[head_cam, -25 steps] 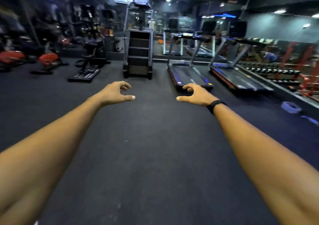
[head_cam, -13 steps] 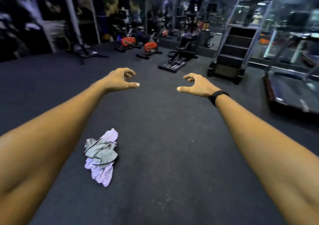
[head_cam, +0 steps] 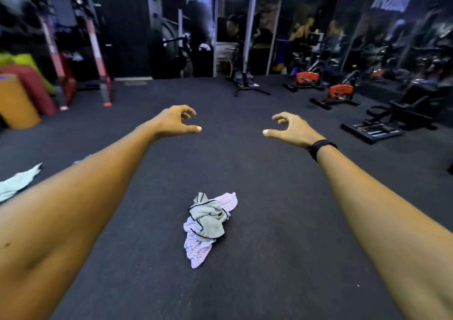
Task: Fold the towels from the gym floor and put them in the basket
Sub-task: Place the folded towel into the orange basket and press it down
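Note:
Two crumpled towels lie in a heap on the dark gym floor between my forearms: a grey towel with black trim (head_cam: 208, 218) on top of a lilac striped towel (head_cam: 197, 251). Another pale towel (head_cam: 17, 183) lies on the floor at the left edge, partly behind my left arm. My left hand (head_cam: 175, 122) and my right hand (head_cam: 290, 129) are stretched out ahead, well above and beyond the heap. Both have loosely curled fingers and hold nothing. A black band sits on my right wrist. No basket is in view.
Orange and dark red padded boxes (head_cam: 17, 101) stand at the far left beside a red and white rack (head_cam: 98, 57). Exercise bikes (head_cam: 340, 93) and a black bench (head_cam: 402, 113) line the right side. A mirrored wall runs along the back.
My view has swung left, away from the treadmills. The towel heap has come from the lower left to the middle, and the pale towel at the left has appeared. My hands keep their pose.

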`<act>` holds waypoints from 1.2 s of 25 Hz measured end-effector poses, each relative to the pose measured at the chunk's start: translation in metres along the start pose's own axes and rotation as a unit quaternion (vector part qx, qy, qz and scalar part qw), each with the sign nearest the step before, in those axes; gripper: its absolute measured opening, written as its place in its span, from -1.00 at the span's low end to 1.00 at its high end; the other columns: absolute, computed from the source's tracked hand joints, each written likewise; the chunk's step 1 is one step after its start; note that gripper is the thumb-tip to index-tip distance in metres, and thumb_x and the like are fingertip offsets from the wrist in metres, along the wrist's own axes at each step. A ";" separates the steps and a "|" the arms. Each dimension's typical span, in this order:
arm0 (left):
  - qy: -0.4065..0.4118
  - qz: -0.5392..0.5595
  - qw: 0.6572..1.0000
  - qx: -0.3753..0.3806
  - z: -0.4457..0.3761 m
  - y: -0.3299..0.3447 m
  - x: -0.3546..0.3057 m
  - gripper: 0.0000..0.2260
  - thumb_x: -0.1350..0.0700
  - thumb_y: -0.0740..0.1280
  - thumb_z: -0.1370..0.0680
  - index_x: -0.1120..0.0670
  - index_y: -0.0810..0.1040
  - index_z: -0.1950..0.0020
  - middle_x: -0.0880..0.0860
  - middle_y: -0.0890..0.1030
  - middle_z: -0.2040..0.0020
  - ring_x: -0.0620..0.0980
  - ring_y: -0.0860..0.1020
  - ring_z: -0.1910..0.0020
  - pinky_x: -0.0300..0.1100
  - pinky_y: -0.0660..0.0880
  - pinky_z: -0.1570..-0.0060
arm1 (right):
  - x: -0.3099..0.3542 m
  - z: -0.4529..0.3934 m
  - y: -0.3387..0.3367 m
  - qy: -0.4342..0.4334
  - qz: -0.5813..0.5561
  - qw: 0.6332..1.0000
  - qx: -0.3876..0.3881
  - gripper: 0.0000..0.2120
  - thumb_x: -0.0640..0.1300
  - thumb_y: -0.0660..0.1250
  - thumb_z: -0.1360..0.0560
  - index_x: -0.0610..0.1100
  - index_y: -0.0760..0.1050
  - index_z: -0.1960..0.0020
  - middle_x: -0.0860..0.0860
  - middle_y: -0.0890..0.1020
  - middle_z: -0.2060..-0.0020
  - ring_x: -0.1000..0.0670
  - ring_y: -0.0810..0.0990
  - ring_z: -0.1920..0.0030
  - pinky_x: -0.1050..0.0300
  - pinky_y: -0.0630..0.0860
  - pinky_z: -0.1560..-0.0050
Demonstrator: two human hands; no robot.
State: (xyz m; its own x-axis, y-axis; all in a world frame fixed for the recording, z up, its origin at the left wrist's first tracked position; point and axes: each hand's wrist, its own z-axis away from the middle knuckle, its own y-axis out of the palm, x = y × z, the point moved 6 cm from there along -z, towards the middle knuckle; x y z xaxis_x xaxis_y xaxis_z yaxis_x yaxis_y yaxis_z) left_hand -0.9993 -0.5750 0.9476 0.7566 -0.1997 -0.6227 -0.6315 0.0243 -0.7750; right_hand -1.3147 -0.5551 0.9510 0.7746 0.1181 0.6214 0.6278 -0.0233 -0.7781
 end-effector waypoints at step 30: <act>-0.238 0.050 0.959 0.145 -0.440 0.168 0.423 -0.50 -0.02 0.47 -0.44 0.06 0.44 -0.33 0.10 0.50 -0.30 0.06 0.45 -0.30 -0.08 0.37 -0.31 | -0.190 -0.551 0.407 0.101 0.042 0.965 0.240 -0.47 0.12 0.47 -0.37 -0.03 0.45 -0.27 -0.02 0.51 -0.28 -0.06 0.46 -0.31 -0.12 0.43 -0.27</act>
State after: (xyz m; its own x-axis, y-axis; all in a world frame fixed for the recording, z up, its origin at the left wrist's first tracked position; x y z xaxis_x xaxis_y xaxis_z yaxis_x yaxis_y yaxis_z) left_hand -0.8601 -1.0868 0.6018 0.7302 0.2864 -0.6203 -0.6833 0.3052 -0.6633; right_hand -1.1633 -1.1337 0.5672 0.8509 -0.0618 0.5217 0.4918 0.4430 -0.7496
